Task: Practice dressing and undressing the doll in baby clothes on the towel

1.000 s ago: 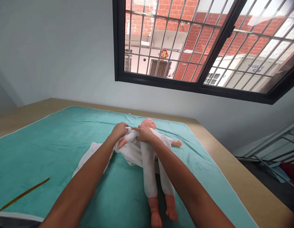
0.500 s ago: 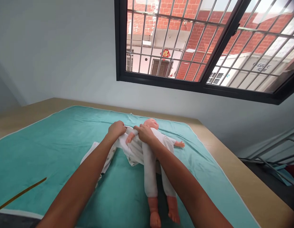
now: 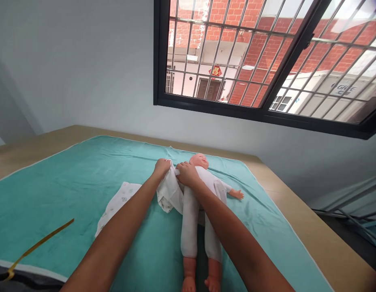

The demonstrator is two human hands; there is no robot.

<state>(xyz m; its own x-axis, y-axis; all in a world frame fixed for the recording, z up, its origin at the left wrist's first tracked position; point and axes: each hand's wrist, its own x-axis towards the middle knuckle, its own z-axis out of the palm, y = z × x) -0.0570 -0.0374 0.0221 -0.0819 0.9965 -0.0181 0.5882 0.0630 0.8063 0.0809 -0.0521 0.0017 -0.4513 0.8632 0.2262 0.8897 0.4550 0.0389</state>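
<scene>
A baby doll (image 3: 210, 180) with a white cloth body lies on its back on a teal sheet (image 3: 84, 174), its bare feet towards me. Beside its shoulder, a white baby garment (image 3: 171, 188) is bunched up and raised. My left hand (image 3: 162, 165) is closed on the upper edge of this garment and pulls it taut. My right hand (image 3: 186, 173) is closed round the doll's arm on the left side, close to the shoulder. That arm's lower end is hidden behind the garment and my fingers. Left of the doll lies a second white printed garment (image 3: 119, 200), partly behind my left forearm.
The sheet covers a light wooden surface (image 3: 276, 194) set against a grey wall (image 3: 84, 73). A dark-framed barred window (image 3: 206, 101) is above. A thin brownish-yellow strap (image 3: 51, 235) reaches in at the lower left, and metal rails (image 3: 352, 202) stand at the right.
My left hand has moved right, drawing the garment up towards my right hand. The doll's hand on that side has gone out of sight. The view has shifted slightly.
</scene>
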